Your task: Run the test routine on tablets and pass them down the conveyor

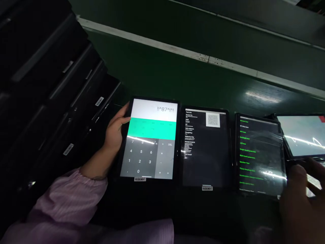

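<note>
My left hand [115, 130] grips the left edge of a tablet [148, 159], thumb on the front bezel and fingers behind. Its lit screen shows a calculator keypad with a green band. To its right lies a second tablet [205, 166], dark-screened with white text and a square code. A third tablet [259, 159] carries a list of green lines. At the lower right, my right hand [299, 200] is dark and blurred, partly out of frame. It is over a bright screen [314, 183], beside the third tablet; whether it holds anything cannot be made out.
Stacked black tablets or cases [76, 84] with small white labels rise on the left. Another tablet [302, 130] with a pale screen and a red corner lies at the far right. Behind, a green surface [157, 74] is crossed by a pale metal strip [177, 51].
</note>
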Motion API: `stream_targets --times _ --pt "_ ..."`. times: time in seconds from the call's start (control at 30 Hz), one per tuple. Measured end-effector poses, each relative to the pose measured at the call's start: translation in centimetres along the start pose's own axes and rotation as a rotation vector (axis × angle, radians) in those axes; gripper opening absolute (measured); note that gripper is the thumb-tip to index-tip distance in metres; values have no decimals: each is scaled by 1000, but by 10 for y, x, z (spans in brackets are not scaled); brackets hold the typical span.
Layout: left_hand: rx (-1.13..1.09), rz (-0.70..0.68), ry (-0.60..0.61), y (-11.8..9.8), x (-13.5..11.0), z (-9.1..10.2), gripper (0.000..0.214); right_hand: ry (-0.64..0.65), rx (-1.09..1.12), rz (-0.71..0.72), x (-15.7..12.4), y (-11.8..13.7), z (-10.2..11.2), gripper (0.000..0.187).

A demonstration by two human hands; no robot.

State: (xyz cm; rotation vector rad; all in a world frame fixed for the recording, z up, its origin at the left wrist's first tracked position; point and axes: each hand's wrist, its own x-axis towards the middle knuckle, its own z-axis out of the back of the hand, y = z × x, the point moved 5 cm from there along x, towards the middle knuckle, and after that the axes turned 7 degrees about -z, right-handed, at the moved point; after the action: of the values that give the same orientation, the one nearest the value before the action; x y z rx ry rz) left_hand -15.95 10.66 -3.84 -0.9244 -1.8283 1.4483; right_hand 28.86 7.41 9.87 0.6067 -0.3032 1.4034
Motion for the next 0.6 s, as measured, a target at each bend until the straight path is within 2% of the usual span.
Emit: stream_targets --times 0.03,0.13,0.23,0.3,0.4,0.6 --pt "-4 6 9 0 0 0 31 -50 39 72 -4 33 1 28" --pt "-20 34 9 -1 -3 3 36 428 261 310 -21 124 -28 28" --pt "-35 102 2 1 -5 8 37 543 445 444 -31 178 -43 34" --pt "-40 142 1 2 -6 10 40 564 476 491 -32 196 -51 33" --pt "-27 165 19 4 -6 13 48 598 467 524 -32 209 -60 37" --pt "39 172 61 4 -5 13 55 635 470 525 -35 217 -68 42"
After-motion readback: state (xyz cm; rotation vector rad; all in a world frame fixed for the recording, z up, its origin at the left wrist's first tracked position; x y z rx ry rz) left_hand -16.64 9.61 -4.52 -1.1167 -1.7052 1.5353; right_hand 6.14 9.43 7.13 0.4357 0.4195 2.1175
